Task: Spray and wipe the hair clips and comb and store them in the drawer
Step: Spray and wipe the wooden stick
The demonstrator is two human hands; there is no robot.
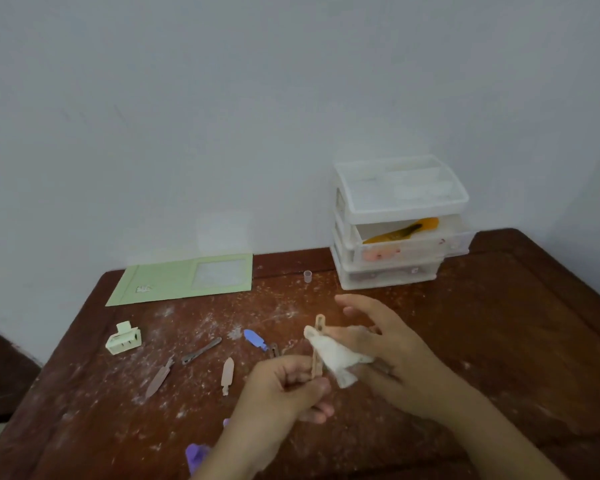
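Pinching the lower end of a slim tan hair clip (317,344) between curled fingers and thumb, the left hand (284,384) is seen low in the middle of the view, with the clip held roughly upright above the wooden table (465,341). A white wipe (336,358) is pressed against the clip's upper part by the right hand (385,344); the cloth is gripped between its thumb and inner fingers, while the index finger is stretched out towards the far side.

Other clips are laid on the table to the left of the hands: a blue clip (254,338), a pink clip (227,374), a grey clip (201,350), a brownish clip (159,375) and a pale green claw clip (123,339). A purple object (196,455) is partly hidden by the left forearm, and what it is cannot be told.

A clear plastic drawer unit (399,223) is placed against the wall at the far right, its middle drawer pulled out, with an orange comb (404,231) lying inside. A small clear cap (307,275) is stood just left of the unit, and a green folder (182,278) is laid flat further left.
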